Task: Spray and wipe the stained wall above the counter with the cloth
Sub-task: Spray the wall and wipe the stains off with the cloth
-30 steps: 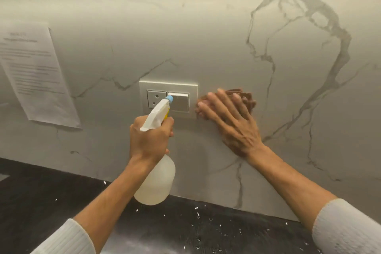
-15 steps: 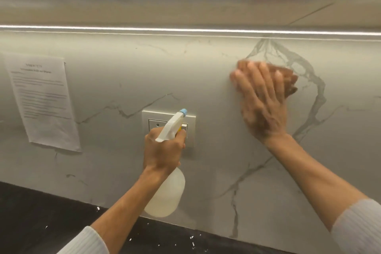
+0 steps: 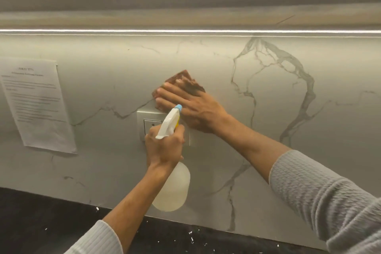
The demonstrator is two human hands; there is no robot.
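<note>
Down and leftward comes the right hand (image 3: 191, 107) with the brown cloth (image 3: 185, 79), off the dark veining where it was half a second ago and now just above the switch plate (image 3: 148, 117), fingers straight and spread, pressing the cloth flat against the wall (image 3: 206, 64). That grey marble-look wall fills the view, with a light strip (image 3: 185, 31) along its top. Below runs the dark table (image 3: 41, 222), flecked with white specks. A printed sheet (image 3: 39, 105) hangs on the wall at left. The left hand (image 3: 165, 148) is curled round the neck of the pale spray bottle (image 3: 173, 187), held up in front of the switch plate, blue nozzle tip just beside the right hand.
</note>
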